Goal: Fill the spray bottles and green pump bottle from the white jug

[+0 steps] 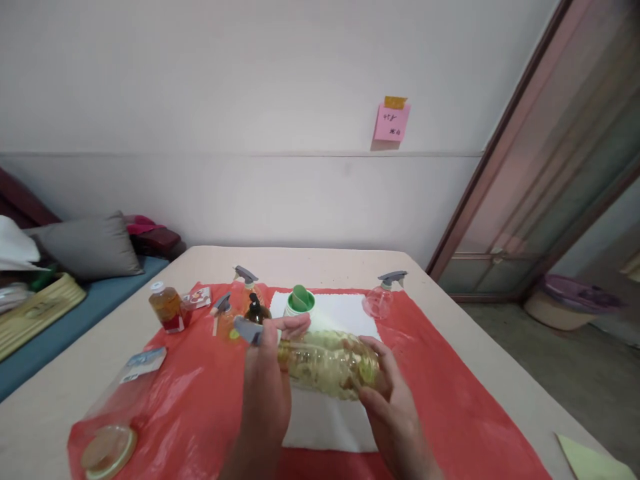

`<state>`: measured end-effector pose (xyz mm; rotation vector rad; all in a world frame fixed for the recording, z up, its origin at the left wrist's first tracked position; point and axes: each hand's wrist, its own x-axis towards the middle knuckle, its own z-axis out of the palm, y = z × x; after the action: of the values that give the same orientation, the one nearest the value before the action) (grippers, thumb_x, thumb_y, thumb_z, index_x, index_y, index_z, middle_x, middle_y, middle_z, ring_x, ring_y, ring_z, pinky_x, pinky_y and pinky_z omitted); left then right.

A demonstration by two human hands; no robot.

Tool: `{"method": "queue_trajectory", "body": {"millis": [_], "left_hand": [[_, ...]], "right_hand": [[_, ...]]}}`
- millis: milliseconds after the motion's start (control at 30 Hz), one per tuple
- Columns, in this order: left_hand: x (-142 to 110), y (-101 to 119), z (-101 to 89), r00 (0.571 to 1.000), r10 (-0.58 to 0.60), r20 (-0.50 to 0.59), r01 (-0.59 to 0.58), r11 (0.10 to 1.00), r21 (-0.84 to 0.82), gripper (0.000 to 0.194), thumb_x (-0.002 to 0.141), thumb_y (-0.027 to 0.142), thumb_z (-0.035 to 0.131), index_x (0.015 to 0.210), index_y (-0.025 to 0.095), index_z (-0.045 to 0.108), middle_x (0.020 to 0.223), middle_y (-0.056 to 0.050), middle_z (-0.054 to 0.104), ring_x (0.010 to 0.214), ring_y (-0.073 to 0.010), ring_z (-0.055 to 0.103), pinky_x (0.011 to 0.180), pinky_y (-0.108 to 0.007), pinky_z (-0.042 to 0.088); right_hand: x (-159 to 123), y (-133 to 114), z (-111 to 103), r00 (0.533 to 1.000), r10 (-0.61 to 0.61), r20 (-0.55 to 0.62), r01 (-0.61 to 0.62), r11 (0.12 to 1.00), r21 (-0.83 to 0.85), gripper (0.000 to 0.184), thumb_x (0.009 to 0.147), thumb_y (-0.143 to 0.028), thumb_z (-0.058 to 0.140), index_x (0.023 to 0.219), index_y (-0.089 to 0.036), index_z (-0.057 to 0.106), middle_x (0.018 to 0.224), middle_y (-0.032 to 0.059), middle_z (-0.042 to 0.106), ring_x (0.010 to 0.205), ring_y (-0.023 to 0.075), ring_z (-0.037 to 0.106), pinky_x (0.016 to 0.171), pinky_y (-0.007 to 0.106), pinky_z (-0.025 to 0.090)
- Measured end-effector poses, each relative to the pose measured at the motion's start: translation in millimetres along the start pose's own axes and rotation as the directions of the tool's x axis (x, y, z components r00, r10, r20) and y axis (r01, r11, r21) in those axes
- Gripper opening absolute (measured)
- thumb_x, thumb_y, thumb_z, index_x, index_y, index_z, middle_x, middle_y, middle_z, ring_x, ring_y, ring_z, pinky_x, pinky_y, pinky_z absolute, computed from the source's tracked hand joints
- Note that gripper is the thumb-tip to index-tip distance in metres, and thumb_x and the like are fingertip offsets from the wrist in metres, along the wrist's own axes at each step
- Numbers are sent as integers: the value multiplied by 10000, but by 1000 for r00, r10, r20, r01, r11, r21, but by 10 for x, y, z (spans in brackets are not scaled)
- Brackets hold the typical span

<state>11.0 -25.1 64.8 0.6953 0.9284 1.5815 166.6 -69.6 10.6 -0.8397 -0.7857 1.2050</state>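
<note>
A clear spray bottle (327,363) of yellowish liquid lies sideways between my hands, above a white sheet (330,427). Around its base, at the right end, the fingers and thumb of my right hand (393,393) are closed. My left hand (273,360) is at the neck end, its thumb raised and some fingers stretched behind the bottle. A grey trigger head (247,330) pokes out left of that hand, apparently on the same bottle; the hand hides the joint. Just behind stand a dark pump bottle (257,310) and a white cup with green scoops (300,300).
Two more spray bottles (227,323) stand at the left, a pink-tinted spray bottle (381,300) at the right. An amber bottle (167,307), a plastic bag (130,380) and a round lid (109,452) lie along the left of the red plastic cover (445,387).
</note>
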Motion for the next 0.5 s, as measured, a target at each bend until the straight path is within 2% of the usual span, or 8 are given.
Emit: {"method": "queue_trajectory", "body": {"millis": [133,233,400,500], "left_hand": [[-70,11,40,993,-96,69,98,995,-31,581,824,718,608,917,159,739,1092,-145,760,1122,-311,690,981,-426,529],[-82,34,57,980,-151,126,165,981,-103,554,825,706,617,902,170,730,1110,-140,761,1110,-312,694,953,-426,539],[-77,18,76,988,-128,92,138,983,-120,494,818,648,655,885,166,739,1065,-134,773,1140,-304,684,1031,-424,498],[-66,46,60,992,-85,97,93,992,-80,420,825,573,661,879,166,747,1047,-130,778,1101,-299,697,1014,-433,509]], "right_hand": [[-91,-32,71,999,-32,-40,33,999,0,743,606,-503,905,1240,-364,545,1322,57,637,1182,311,615,911,422,529],[-124,-33,72,993,-80,-81,77,996,-37,766,558,-488,938,1215,-367,562,1390,66,597,1218,328,590,917,437,535],[-174,36,103,977,-179,-112,169,981,-96,747,581,-483,937,1220,-362,571,1389,79,598,1275,328,561,973,451,512],[-200,47,145,982,-152,-110,143,986,-90,750,567,-522,935,1200,-340,575,1323,88,636,1177,312,617,905,422,539]]}}
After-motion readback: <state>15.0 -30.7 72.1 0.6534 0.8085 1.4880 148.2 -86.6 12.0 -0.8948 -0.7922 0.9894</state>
